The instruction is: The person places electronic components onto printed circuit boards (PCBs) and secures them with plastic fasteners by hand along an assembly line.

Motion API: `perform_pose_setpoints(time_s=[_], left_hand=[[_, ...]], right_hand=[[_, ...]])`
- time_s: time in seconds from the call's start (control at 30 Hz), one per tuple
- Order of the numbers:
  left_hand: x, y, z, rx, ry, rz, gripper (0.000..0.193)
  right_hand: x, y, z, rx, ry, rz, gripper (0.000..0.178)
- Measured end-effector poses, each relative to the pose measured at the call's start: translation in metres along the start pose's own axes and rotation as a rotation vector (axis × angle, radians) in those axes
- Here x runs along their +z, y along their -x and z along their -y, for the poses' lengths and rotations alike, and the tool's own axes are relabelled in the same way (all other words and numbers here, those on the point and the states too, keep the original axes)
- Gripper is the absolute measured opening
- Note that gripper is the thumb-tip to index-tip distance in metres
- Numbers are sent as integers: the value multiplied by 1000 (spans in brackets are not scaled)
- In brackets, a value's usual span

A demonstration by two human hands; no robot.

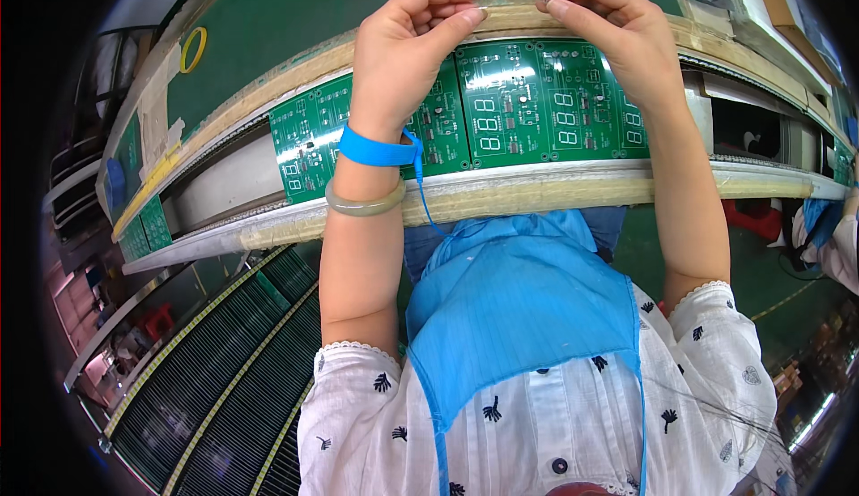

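Both hands are raised over the far wooden rail [519, 18] of a track. My left hand [403, 53] has thumb and fingers closed in a pinch; whatever lies between the tips is too small to make out. Facing it across a short gap, my right hand [626, 35] pinches in the same way, its tips also hiding what they may hold. Below the hands lie green circuit boards [501, 111] side by side in the track, with white digit outlines and small parts on them. A blue wrist strap [380, 145] with a coiled cord and a pale bangle [365, 201] circle my left wrist.
The near rail [537, 187] runs between the boards and my blue apron [528, 290]. A yellow tape ring [193, 50] sits at the far left. Black slotted racks [224, 362] stand at the lower left. Boxes [778, 22] and plastic bags line the far right.
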State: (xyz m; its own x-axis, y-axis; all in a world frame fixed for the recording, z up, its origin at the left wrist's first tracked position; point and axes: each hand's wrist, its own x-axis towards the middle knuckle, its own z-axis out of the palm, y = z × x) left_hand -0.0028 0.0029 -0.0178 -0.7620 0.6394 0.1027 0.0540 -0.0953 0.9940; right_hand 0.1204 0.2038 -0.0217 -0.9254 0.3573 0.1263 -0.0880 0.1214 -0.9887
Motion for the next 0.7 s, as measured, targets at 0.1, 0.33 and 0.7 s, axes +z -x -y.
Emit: perform_pose_setpoints(time_s=[0.1, 0.33, 0.7], left_hand=[[-3, 2, 2, -25, -36, 45, 19], [1, 5, 5, 12, -6, 17, 15], [0, 6, 7, 44, -40, -17, 13]], right_hand=[[0, 2, -2, 22, 39, -16, 23], [-1, 4, -5, 16, 28, 1, 22], [-1, 9, -1, -29, 308, 20, 18]])
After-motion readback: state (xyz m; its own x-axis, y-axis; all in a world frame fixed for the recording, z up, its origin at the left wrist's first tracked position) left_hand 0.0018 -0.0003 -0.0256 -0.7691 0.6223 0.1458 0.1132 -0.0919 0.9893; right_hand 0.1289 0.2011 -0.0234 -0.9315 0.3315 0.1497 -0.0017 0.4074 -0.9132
